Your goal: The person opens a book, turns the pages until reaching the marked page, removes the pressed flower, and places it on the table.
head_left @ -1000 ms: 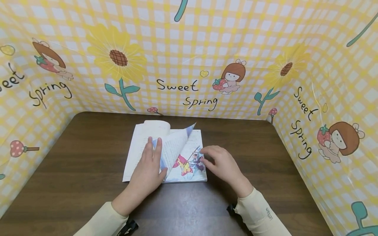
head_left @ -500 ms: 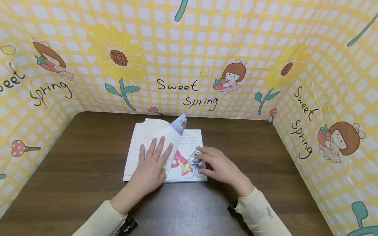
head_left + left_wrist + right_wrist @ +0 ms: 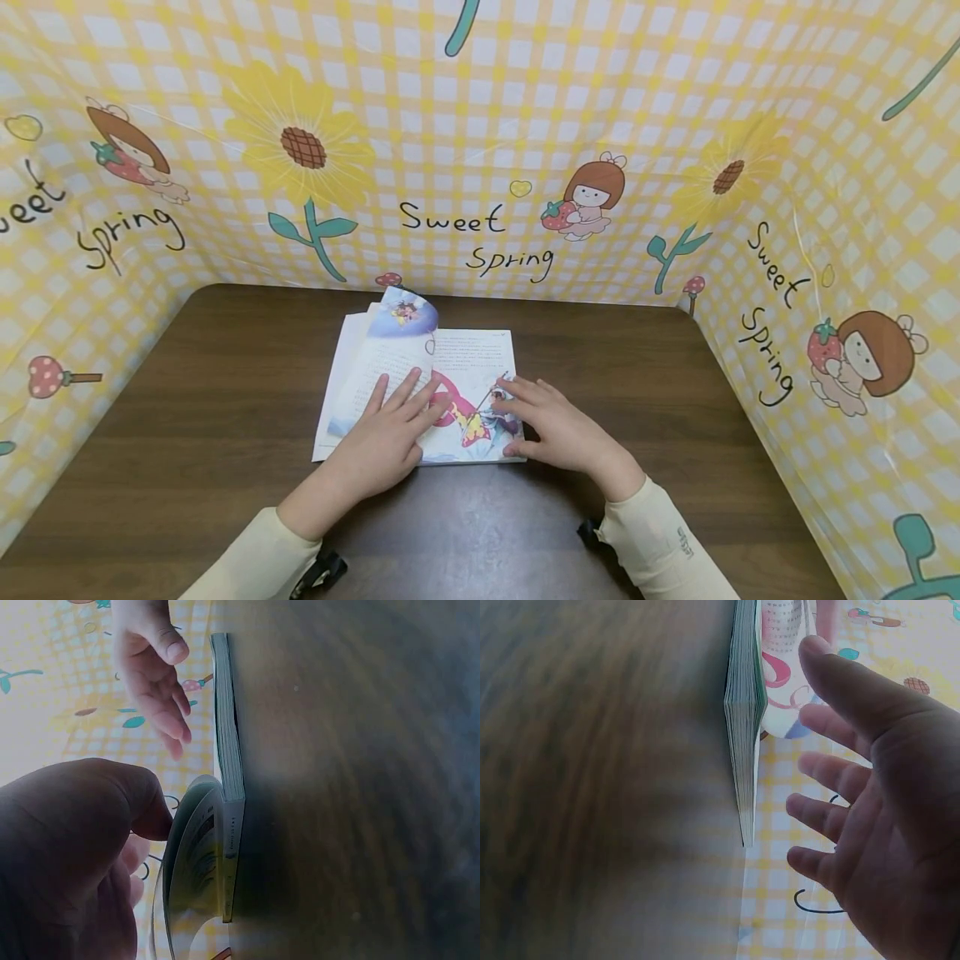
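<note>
An illustrated book point(image 3: 472, 358) lies open on the table, its thick stack of pages on the right side. One page point(image 3: 393, 358) has curled over to the left, its blue printed top corner bent up. My left hand point(image 3: 382, 442) rests with spread, straight fingers on the book near the spine, over the turned page. In the left wrist view the left thumb point(image 3: 154, 814) is beside the arched pages. My right hand point(image 3: 558, 425) hovers at the book's right edge with fingers relaxed and spread. From the right wrist, that hand point(image 3: 900, 787) shows nothing between its fingers.
The dark wooden table point(image 3: 187, 417) extends around the book on all sides. A yellow checked cloth point(image 3: 465, 125) with flower and strawberry prints walls the back and both sides.
The lifted page has swung from right to left and now curls over the left side. My left hand has spread its fingers and shifted slightly right. The right hand has barely moved.
</note>
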The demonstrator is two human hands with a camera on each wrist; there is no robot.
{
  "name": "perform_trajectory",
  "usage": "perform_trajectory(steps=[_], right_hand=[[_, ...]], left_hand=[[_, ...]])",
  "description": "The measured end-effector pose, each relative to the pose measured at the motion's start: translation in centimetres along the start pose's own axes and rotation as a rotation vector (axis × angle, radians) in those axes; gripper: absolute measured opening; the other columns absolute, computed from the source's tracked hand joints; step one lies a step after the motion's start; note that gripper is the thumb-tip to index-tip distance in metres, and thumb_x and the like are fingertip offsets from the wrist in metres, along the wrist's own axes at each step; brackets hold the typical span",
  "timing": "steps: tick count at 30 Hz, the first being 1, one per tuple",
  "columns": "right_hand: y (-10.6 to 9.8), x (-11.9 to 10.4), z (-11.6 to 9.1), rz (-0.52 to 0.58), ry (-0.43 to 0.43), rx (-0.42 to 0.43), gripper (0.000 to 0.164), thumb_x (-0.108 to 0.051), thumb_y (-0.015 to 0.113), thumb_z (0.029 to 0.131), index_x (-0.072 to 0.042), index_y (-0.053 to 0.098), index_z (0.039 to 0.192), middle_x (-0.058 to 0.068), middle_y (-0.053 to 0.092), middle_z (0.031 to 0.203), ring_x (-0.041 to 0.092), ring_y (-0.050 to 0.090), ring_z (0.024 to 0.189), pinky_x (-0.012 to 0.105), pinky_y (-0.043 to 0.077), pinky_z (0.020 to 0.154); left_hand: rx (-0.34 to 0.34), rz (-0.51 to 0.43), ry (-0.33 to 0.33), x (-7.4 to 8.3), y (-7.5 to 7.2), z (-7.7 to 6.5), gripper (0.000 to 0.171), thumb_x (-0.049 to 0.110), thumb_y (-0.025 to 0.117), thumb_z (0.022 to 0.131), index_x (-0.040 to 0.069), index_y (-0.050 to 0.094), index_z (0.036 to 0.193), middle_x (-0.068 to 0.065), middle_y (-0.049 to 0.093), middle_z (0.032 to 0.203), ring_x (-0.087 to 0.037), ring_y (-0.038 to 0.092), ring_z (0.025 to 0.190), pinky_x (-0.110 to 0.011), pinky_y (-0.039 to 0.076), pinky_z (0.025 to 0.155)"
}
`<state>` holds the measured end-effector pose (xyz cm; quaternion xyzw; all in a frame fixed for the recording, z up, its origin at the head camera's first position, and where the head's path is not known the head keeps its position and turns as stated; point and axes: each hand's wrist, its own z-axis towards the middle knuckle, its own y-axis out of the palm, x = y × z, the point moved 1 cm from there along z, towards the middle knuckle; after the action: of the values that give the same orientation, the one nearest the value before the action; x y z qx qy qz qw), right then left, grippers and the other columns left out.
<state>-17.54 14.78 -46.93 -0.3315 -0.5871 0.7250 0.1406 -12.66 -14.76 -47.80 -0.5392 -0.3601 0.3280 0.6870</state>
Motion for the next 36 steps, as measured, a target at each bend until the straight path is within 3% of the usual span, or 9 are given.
perform_trajectory(steps=[7, 17, 26, 36], right_hand=[[0.09, 0.07, -0.1, 0.028, 0.015, -0.064, 0.077, -0.052, 0.076, 0.088, -0.017, 0.052, 0.152, 0.007, 0.034, 0.166, 0.033, 0.029, 0.154, 0.064, 0.018, 0.122], [0.11, -0.11, -0.12, 0.061, 0.032, -0.124, 0.08, -0.052, 0.077, 0.087, -0.018, 0.049, 0.154, 0.005, 0.03, 0.168, 0.031, 0.024, 0.156, 0.064, 0.014, 0.123], [0.62, 0.32, -0.16, 0.042, 0.043, -0.145, 0.079, -0.053, 0.076, 0.088, -0.021, 0.049, 0.154, 0.0, 0.033, 0.167, 0.03, 0.025, 0.156, 0.063, 0.014, 0.123], [0.89, 0.44, -0.25, 0.047, 0.044, -0.154, 0.079, -0.054, 0.076, 0.087, -0.019, 0.051, 0.153, 0.0, 0.034, 0.166, 0.03, 0.025, 0.156, 0.063, 0.014, 0.123]], left_hand=[[-0.075, -0.011, -0.022, -0.09, -0.19, 0.02, 0.059, 0.019, 0.061, 0.094, 0.022, 0.052, 0.152, -0.006, 0.034, 0.167, -0.034, 0.018, 0.158, -0.065, 0.011, 0.123], [-0.133, -0.014, -0.081, -0.47, -0.22, -0.16, 0.052, 0.024, 0.057, 0.099, 0.017, 0.054, 0.15, -0.007, 0.034, 0.166, -0.034, 0.017, 0.158, -0.065, 0.013, 0.122], [-0.144, -0.042, -0.133, -0.41, -0.49, -0.33, 0.053, 0.031, 0.053, 0.1, 0.015, 0.053, 0.151, -0.009, 0.031, 0.167, -0.034, 0.019, 0.158, -0.066, 0.016, 0.121], [-0.144, -0.059, -0.137, -0.22, -0.51, -0.51, 0.076, 0.065, 0.059, 0.094, 0.016, 0.052, 0.152, -0.009, 0.033, 0.167, -0.036, 0.019, 0.157, -0.069, 0.017, 0.12]])
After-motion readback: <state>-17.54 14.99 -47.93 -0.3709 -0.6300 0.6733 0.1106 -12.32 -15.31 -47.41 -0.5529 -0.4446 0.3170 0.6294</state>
